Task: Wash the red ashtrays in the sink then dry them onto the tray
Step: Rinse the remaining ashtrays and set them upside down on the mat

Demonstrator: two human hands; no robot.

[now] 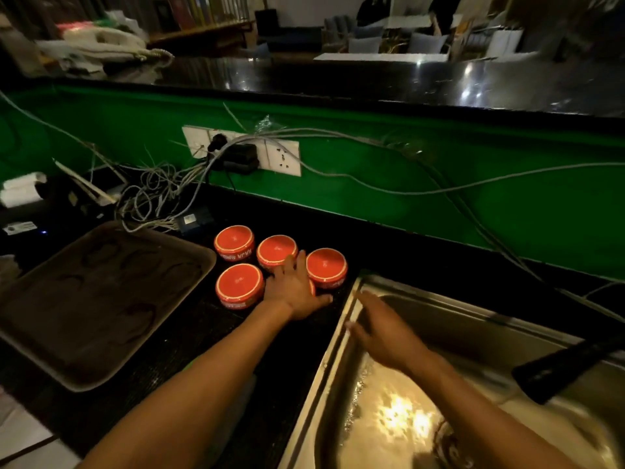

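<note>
your left hand (293,288) lies flat, fingers straight, over a mostly hidden red ashtray (312,288) in the cluster on the worktop (189,336), left of the sink (439,319). your right hand (382,328) hovers released above the sink rim. the left is nearer.

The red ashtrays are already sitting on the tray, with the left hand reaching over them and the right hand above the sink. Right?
Not quite. In the head view the red ashtrays sit on the black counter beside the tray, not on it. The left hand does reach over them, and the right hand is above the sink.
</note>
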